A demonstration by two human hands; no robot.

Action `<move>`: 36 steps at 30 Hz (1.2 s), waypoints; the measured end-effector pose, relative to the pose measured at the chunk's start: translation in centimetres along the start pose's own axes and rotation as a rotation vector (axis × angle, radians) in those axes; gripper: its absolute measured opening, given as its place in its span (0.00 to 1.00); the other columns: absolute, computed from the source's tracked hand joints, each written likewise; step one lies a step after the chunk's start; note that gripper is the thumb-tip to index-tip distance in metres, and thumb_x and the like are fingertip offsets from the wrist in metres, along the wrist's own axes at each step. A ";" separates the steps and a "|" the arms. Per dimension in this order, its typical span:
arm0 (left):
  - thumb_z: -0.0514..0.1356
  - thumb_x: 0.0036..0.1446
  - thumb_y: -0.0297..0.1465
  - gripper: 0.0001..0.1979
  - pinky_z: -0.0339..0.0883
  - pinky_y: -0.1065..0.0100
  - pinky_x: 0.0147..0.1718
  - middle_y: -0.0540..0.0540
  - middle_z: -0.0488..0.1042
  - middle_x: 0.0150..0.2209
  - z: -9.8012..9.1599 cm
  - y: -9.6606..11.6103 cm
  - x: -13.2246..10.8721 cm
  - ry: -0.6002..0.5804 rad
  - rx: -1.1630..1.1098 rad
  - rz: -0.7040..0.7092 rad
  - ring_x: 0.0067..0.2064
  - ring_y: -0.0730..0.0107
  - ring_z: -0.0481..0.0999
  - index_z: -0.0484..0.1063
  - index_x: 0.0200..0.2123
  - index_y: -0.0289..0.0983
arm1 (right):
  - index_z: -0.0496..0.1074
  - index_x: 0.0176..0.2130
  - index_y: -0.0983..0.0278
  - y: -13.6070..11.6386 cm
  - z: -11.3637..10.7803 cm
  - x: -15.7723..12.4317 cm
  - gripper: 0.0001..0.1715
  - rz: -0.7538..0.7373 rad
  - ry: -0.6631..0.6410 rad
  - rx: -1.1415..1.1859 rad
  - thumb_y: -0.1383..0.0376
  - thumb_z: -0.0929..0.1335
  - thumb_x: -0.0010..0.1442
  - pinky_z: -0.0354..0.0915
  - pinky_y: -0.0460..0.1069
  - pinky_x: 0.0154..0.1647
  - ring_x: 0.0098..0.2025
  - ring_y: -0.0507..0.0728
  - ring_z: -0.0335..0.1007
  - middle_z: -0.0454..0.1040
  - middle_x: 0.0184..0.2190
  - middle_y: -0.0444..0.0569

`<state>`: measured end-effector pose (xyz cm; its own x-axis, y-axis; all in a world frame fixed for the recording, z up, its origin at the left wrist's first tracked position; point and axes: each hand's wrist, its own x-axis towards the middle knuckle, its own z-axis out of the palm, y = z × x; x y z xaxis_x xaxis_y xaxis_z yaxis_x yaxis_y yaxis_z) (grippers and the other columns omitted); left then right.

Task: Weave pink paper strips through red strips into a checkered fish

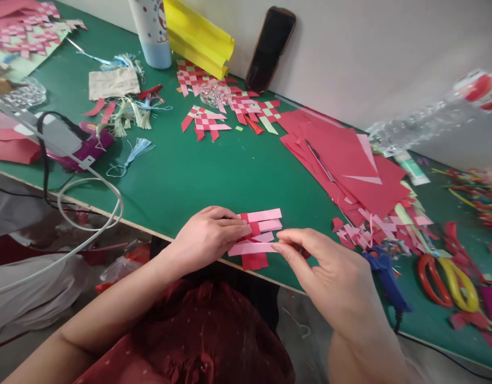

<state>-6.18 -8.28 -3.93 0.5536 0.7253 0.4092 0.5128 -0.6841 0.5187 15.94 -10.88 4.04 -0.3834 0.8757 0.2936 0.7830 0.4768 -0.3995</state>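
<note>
My left hand, its fingers together, holds down a small weave of red and pink paper strips at the table's front edge. Several pink ends stick out to the right, and red ends hang toward me. My right hand pinches the tip of the nearest pink paper strip between thumb and forefinger. The left part of the weave is hidden under my left fingers.
Woven paper fish, tassels and a cup are farther back. A phone leans on the wall. Red paper sheets, a blue glue gun and scissors lie at the right. A white cable loops at the left.
</note>
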 end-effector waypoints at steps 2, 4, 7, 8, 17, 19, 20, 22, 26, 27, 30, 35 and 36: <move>0.54 0.67 0.28 0.13 0.71 0.62 0.48 0.47 0.80 0.47 0.0 -0.1 -0.1 -0.019 0.013 0.024 0.49 0.65 0.77 0.76 0.50 0.41 | 0.74 0.41 0.57 0.0 0.1 0.6 0.05 0.001 0.016 -0.013 0.63 0.66 0.66 0.70 0.48 0.39 0.33 0.54 0.77 0.80 0.35 0.43; 0.54 0.67 0.28 0.13 0.70 0.61 0.49 0.48 0.80 0.48 0.0 -0.2 -0.1 -0.031 0.017 0.048 0.50 0.64 0.77 0.76 0.50 0.41 | 0.74 0.40 0.58 0.0 0.3 1.1 0.06 0.025 0.008 -0.023 0.63 0.67 0.65 0.70 0.48 0.37 0.33 0.54 0.77 0.80 0.35 0.44; 0.53 0.64 0.23 0.17 0.71 0.61 0.48 0.47 0.80 0.47 -0.1 -0.2 -0.1 -0.034 0.010 0.047 0.49 0.63 0.77 0.74 0.51 0.39 | 0.75 0.39 0.58 0.3 0.8 1.8 0.05 0.097 -0.056 -0.026 0.65 0.68 0.63 0.69 0.46 0.33 0.31 0.52 0.77 0.80 0.33 0.42; 0.52 0.62 0.22 0.19 0.71 0.61 0.47 0.45 0.80 0.46 -0.2 -0.2 -0.1 -0.038 0.014 0.029 0.48 0.63 0.77 0.73 0.52 0.37 | 0.75 0.39 0.58 0.5 1.0 2.0 0.05 0.122 -0.079 -0.021 0.66 0.68 0.63 0.68 0.46 0.32 0.30 0.52 0.77 0.80 0.32 0.41; 0.47 0.52 0.18 0.29 0.69 0.56 0.51 0.38 0.77 0.49 -1.1 -0.1 0.0 -0.090 -0.093 -0.051 0.51 0.59 0.76 0.58 0.59 0.31 | 0.75 0.40 0.59 1.2 2.6 2.8 0.06 0.181 -0.096 0.041 0.67 0.69 0.61 0.68 0.46 0.33 0.33 0.53 0.78 0.80 0.32 0.42; 0.49 0.50 0.20 0.31 0.67 0.54 0.53 0.38 0.77 0.50 -1.2 0.0 0.1 -0.090 -0.110 -0.040 0.52 0.57 0.75 0.55 0.60 0.31 | 0.75 0.40 0.60 1.3 2.8 3.0 0.05 0.163 -0.087 0.008 0.67 0.69 0.61 0.67 0.47 0.33 0.33 0.54 0.78 0.80 0.33 0.43; 0.50 0.50 0.21 0.32 0.67 0.54 0.53 0.38 0.77 0.50 -1.3 0.0 0.1 -0.084 -0.114 -0.042 0.51 0.56 0.75 0.55 0.61 0.31 | 0.75 0.40 0.60 1.4 2.9 3.1 0.05 0.155 -0.081 -0.017 0.67 0.69 0.61 0.67 0.47 0.32 0.33 0.54 0.78 0.80 0.33 0.43; 0.51 0.51 0.22 0.31 0.68 0.54 0.52 0.39 0.77 0.50 -1.2 0.1 0.1 -0.069 -0.113 -0.051 0.50 0.56 0.76 0.54 0.61 0.32 | 0.74 0.40 0.60 1.7 2.8 3.1 0.06 0.147 -0.068 -0.069 0.67 0.69 0.61 0.67 0.47 0.31 0.33 0.55 0.78 0.80 0.33 0.43; 0.52 0.55 0.24 0.29 0.67 0.53 0.53 0.39 0.77 0.50 -1.1 0.2 0.1 -0.054 -0.100 -0.051 0.51 0.56 0.76 0.54 0.61 0.32 | 0.74 0.42 0.59 2.4 2.4 3.0 0.08 0.132 -0.076 -0.102 0.67 0.68 0.61 0.67 0.48 0.31 0.32 0.55 0.77 0.80 0.32 0.43; 0.53 0.56 0.25 0.28 0.67 0.54 0.53 0.39 0.77 0.50 -1.2 0.2 0.1 -0.060 -0.097 -0.051 0.51 0.56 0.77 0.56 0.61 0.33 | 0.74 0.44 0.59 2.6 2.3 3.0 0.09 0.129 -0.073 -0.088 0.67 0.68 0.61 0.68 0.48 0.32 0.32 0.55 0.77 0.79 0.34 0.44; 0.54 0.57 0.27 0.23 0.69 0.55 0.52 0.40 0.78 0.48 -1.3 0.2 0.2 -0.086 -0.071 -0.042 0.49 0.57 0.77 0.61 0.57 0.33 | 0.73 0.48 0.61 2.9 2.1 2.6 0.13 0.089 -0.031 -0.040 0.63 0.68 0.64 0.71 0.50 0.37 0.37 0.56 0.76 0.78 0.40 0.49; 0.53 0.57 0.24 0.21 0.70 0.56 0.51 0.40 0.78 0.45 -1.1 0.3 0.3 -0.084 -0.016 -0.028 0.48 0.59 0.77 0.65 0.55 0.33 | 0.74 0.46 0.63 3.3 2.6 0.8 0.10 -0.111 0.102 -0.036 0.68 0.66 0.66 0.69 0.56 0.50 0.46 0.59 0.72 0.78 0.42 0.51; 0.53 0.57 0.24 0.21 0.70 0.57 0.51 0.41 0.78 0.45 -1.1 0.2 0.2 -0.079 -0.014 -0.029 0.48 0.59 0.77 0.66 0.55 0.33 | 0.74 0.47 0.64 3.3 2.9 0.3 0.10 -0.151 0.071 -0.025 0.69 0.66 0.65 0.68 0.56 0.51 0.47 0.59 0.71 0.78 0.43 0.51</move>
<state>-6.62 -8.19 -2.89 0.5890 0.7360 0.3339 0.5206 -0.6615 0.5398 16.98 -8.83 0.28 -0.4633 0.7860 0.4094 0.7313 0.6000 -0.3244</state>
